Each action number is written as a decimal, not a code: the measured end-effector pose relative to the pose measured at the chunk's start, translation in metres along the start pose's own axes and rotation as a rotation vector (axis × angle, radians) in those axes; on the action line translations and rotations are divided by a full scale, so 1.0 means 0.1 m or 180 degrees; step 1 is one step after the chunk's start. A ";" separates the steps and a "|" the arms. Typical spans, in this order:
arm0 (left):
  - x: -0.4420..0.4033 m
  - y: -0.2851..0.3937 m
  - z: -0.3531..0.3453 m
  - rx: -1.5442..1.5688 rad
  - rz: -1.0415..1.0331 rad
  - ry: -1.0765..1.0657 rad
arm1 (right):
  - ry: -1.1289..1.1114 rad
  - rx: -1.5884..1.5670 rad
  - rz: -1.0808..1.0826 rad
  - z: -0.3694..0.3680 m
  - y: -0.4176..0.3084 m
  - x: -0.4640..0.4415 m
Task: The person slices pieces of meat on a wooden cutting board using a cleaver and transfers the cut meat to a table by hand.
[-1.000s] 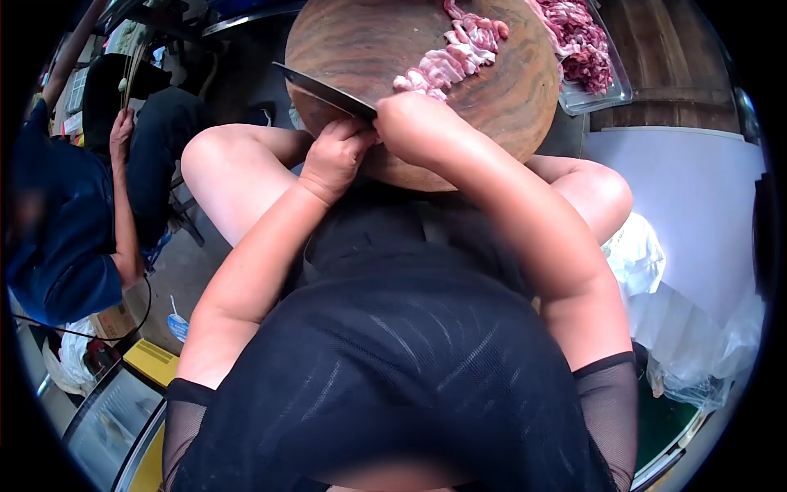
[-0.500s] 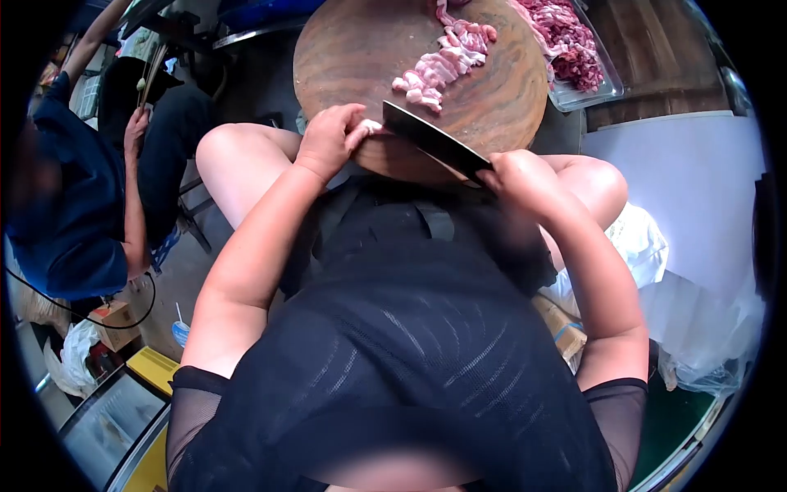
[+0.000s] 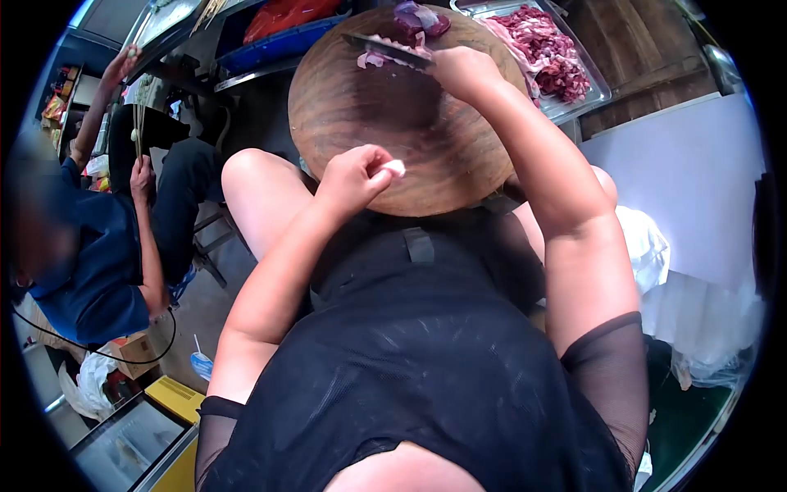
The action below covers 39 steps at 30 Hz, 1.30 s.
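sliced meat (image 3: 373,61) lies left of the right grip (image 3: 461,72), closed around a knife (image 3: 392,52).

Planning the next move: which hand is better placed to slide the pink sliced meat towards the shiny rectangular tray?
Right, most likely. The right hand holds the dark-bladed knife at the pink sliced meat and is nearer the tray; the left hand is farther away, pinching a small white piece.
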<state>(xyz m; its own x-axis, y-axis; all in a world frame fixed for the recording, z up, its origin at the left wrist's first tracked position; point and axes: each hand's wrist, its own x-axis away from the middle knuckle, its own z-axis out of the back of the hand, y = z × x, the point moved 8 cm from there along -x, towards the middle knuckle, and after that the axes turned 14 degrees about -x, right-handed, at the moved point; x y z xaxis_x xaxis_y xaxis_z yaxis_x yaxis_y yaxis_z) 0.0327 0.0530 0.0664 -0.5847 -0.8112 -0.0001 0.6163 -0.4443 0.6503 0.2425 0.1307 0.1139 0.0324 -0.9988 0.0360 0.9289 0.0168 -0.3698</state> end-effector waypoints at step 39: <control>-0.47 -0.02 -0.31 -0.0565 -0.1155 0.1018 | -0.0328 -0.0791 -0.0301 -0.32 -0.41 1.67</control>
<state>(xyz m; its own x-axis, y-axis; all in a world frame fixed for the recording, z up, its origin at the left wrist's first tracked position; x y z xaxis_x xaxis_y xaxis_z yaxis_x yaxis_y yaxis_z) 0.0754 0.0807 0.0415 -0.6040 -0.6563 -0.4522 0.5000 -0.7539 0.4263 0.1981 -0.0383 0.1057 -0.0009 -0.9853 0.1708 0.8111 -0.1006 -0.5762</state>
